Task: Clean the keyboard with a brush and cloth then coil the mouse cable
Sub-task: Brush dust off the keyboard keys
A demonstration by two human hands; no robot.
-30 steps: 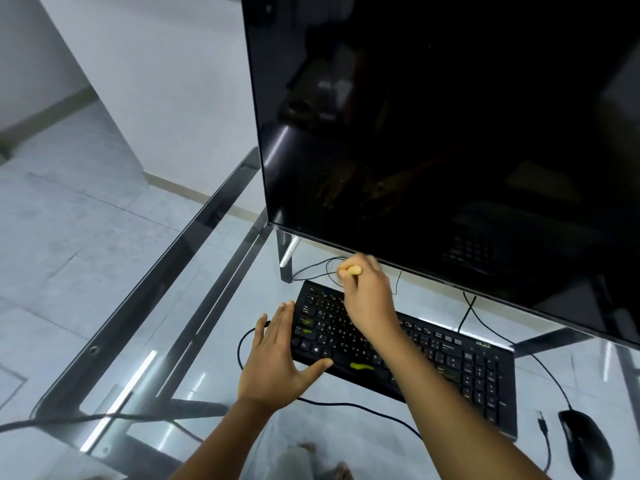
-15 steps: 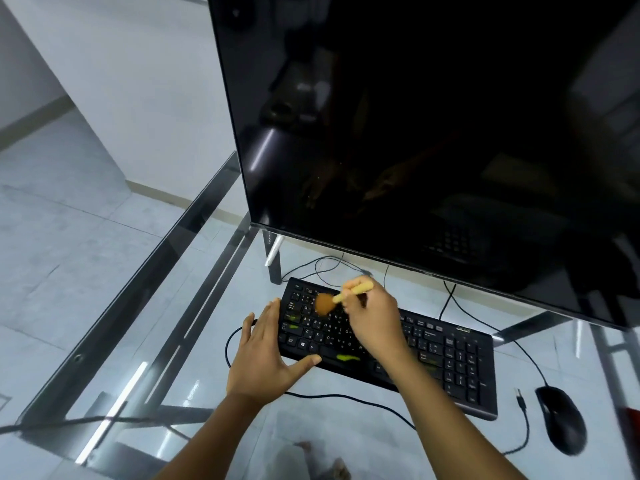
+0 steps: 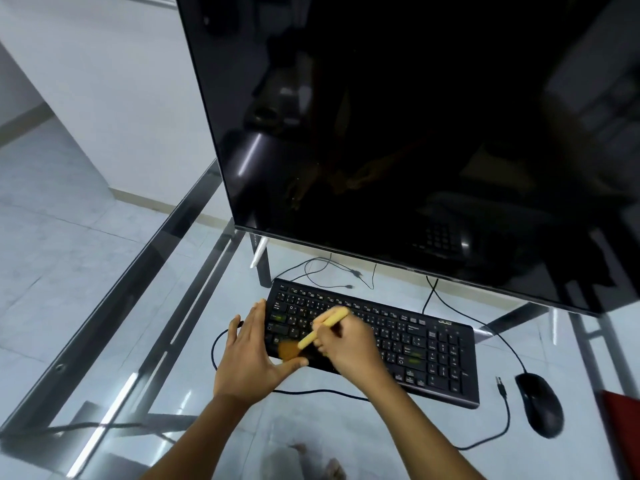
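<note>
A black keyboard (image 3: 408,337) lies on the glass table under the big dark monitor. My right hand (image 3: 349,344) grips a small brush (image 3: 322,329) with a yellow handle; its orange bristles touch the keyboard's front left corner. My left hand (image 3: 249,358) lies flat, fingers spread, against the keyboard's left end, thumb at its front edge. A black mouse (image 3: 540,403) sits to the right of the keyboard, and its cable (image 3: 507,420) loops loosely in front, ending in a free USB plug. No cloth is clearly in view.
The large black monitor (image 3: 415,133) stands close behind the keyboard on thin legs. Thin cables (image 3: 329,271) lie tangled behind the keyboard. The keyboard's own cable (image 3: 311,392) curves around my left hand. A red object (image 3: 623,431) shows at the right edge. The glass table (image 3: 145,341) ends at left.
The brush has swept from the keyboard's upper left rows down to its front left corner. My left hand stays against the left end. The view has shifted left.
</note>
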